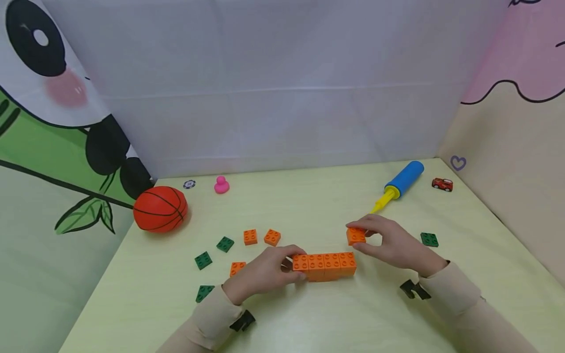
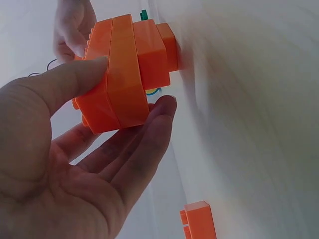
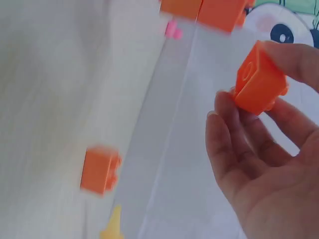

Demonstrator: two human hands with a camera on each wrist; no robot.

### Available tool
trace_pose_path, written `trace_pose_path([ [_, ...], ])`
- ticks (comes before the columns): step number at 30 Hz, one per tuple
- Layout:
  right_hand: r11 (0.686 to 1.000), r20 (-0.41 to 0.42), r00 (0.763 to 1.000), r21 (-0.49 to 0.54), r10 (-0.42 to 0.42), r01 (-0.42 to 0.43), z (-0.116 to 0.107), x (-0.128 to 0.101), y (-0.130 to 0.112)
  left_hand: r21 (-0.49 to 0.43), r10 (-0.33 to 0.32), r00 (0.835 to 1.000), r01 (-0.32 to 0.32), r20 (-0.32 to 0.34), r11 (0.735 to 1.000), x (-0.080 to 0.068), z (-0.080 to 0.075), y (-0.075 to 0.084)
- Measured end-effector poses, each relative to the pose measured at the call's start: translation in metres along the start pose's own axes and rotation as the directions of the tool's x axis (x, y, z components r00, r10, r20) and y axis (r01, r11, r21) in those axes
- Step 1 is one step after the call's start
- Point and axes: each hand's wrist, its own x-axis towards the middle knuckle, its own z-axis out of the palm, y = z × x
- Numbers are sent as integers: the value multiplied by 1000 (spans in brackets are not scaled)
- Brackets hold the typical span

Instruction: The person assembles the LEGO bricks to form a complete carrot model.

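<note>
One orange block (image 1: 324, 265), its end gripped by the left hand (image 1: 270, 270), seems mid-build; the right hand (image 1: 387, 245) pinches a brick (image 1: 355, 236) near its other end. Joining these would need careful alignment. Loose bricks (image 1: 250, 237) lie beyond.

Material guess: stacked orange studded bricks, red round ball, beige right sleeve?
Stacked orange studded plastic-looking bricks: likely hard moulded plastic, smooth satin; crisp edges, regular studs.
Red round rubbery-looking ball: rubber or vinyl, can't tell which; even colour, no sharp highlight.
Beige tubular fabric right sleeve: probably cloth, matte; soft folds.
</note>
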Motion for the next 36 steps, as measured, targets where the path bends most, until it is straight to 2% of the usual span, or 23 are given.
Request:
trace_pose_path([
  [4,996,65,996,58,-68,65,12,-1,-13,-1,-5,1000,5,3,1000,0,0,0],
  [11,995,132,990,95,-53,41,19,-2,-21,4,-9,1000,9,6,1000,2,1,2],
  [15,994,135,988,87,-71,60,20,-2,-22,0,-11,1000,11,8,1000,3,2,1],
  [22,994,129,990,105,-56,42,26,-3,-24,7,-12,1000,12,-6,1000,2,3,-1],
  [32,995,102,993,85,-61,52,32,-1,-23,61,21,999,-19,-35,998,0,2,-4],
  [36,997,121,991,66,-50,43,29,-3,-22,55,35,999,-33,-37,998,3,5,-4],
])
